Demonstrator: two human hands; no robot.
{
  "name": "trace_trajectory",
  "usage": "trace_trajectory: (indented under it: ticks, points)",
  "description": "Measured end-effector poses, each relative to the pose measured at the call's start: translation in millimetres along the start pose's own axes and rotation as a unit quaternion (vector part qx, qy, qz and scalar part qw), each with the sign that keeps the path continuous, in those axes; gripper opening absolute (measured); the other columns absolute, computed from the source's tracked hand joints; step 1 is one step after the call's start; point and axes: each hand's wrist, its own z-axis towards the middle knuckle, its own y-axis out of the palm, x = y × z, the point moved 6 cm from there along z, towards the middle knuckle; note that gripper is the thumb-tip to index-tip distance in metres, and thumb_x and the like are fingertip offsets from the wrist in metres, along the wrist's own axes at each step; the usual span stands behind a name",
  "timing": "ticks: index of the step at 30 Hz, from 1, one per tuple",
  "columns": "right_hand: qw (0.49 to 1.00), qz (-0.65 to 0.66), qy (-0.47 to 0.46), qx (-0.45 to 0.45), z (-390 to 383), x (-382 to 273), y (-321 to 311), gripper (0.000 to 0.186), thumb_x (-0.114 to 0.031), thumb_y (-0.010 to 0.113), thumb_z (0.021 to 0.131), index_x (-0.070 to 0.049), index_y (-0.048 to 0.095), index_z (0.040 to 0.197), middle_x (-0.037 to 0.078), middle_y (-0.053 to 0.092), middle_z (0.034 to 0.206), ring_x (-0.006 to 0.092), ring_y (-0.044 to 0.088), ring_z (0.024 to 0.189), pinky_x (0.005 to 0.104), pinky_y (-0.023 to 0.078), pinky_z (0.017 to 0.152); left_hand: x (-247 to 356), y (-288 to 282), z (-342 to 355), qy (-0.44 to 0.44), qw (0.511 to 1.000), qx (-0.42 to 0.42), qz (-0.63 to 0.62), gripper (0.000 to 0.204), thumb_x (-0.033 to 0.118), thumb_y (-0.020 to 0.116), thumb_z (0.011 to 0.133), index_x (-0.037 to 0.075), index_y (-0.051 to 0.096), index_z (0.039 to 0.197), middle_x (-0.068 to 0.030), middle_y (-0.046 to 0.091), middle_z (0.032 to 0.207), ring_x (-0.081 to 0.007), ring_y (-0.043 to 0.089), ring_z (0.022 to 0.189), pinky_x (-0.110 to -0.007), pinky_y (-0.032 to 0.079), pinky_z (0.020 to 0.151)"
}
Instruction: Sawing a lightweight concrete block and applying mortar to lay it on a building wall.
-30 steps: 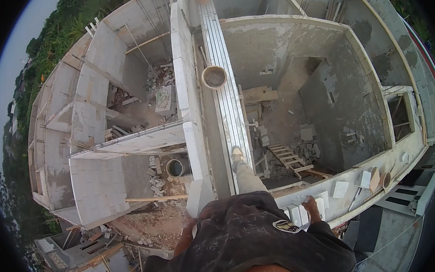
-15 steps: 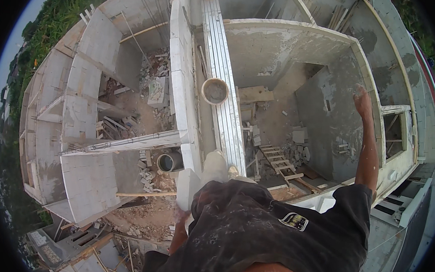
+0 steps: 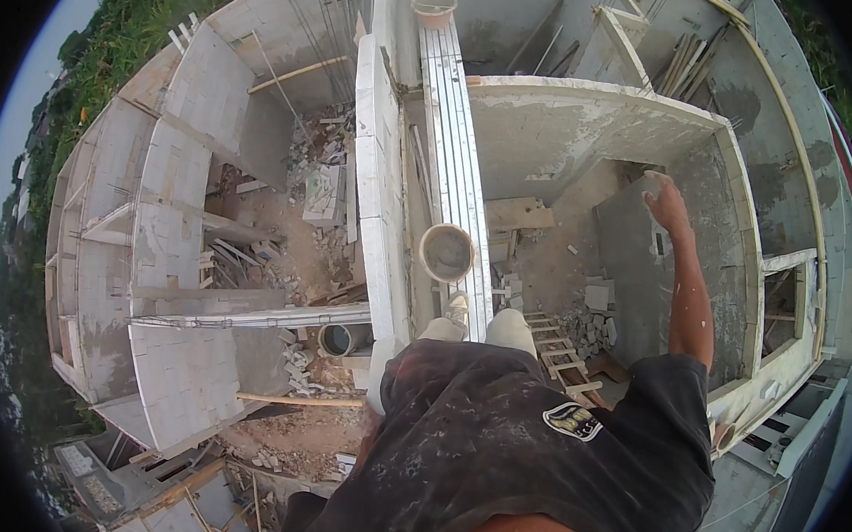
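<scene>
Bucket [image 3: 424,253]: round, no long axis; sits on the narrow walkway [image 3: 461,146], whose length runs forward, away from the person. Shoe [image 3: 457,308] just on the bucket's near side; pale wall [image 3: 377,185] to its left. Right hand [image 3: 666,205]: raised, well right of the bucket, so bucket lies leftward of it; fingers loosely spread, nothing seen in grasp, no contact seen. Left hand [image 3: 373,421]: near-left of the bucket, blurred; grip cannot be told. Nearer hand: uncertain, depth unclear.

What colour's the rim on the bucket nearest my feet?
The bucket rim is light tan, best seen in the head view.
</scene>
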Motion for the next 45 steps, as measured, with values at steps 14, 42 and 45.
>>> trace_trajectory:
  ticks: [14, 42, 45]
  points:
    - [0.979, 0.053, 0.156, -0.121, 129, 64, 97, 0.053, -0.014, 0.073, 0.084, -0.009, 0.057, 0.134, 0.022, 0.058, 0.136, 0.0381, 0.052, 0.129, 0.0442, 0.043, 0.107, 266, -158, 84, 0.025, 0.996, 0.055, 0.062, 0.116, 0.05, 0.088, 0.061, 0.013, 0.028, 0.154, -0.0256, 0.049, 0.135, -0.0448, 0.056, 0.12, -0.052, 0.048, 0.098]
    - [0.994, -0.076, 0.076, 0.004, 588, 2, -67, 0.053, -0.01, 0.07, 0.085, -0.011, 0.055, 0.136, 0.02, 0.055, 0.138, 0.0398, 0.051, 0.129, 0.0457, 0.041, 0.109, 601, -346, 299, -0.016, 0.993, 0.037, 0.108, 0.117, 0.04, 0.089, 0.064, 0.016, 0.021, 0.156, -0.0195, 0.051, 0.132, -0.0432, 0.059, 0.115, -0.051, 0.048, 0.097]
    - [0.998, -0.033, 0.056, 0.013, 622, -9, -85, 0.053, -0.009, 0.07, 0.085, -0.011, 0.055, 0.136, 0.02, 0.055, 0.138, 0.0393, 0.052, 0.128, 0.0452, 0.043, 0.108, 608, -341, 319, -0.015, 0.994, 0.007, 0.109, 0.118, 0.04, 0.09, 0.063, 0.017, 0.021, 0.156, -0.0187, 0.051, 0.133, -0.0414, 0.058, 0.117, -0.051, 0.048, 0.098]
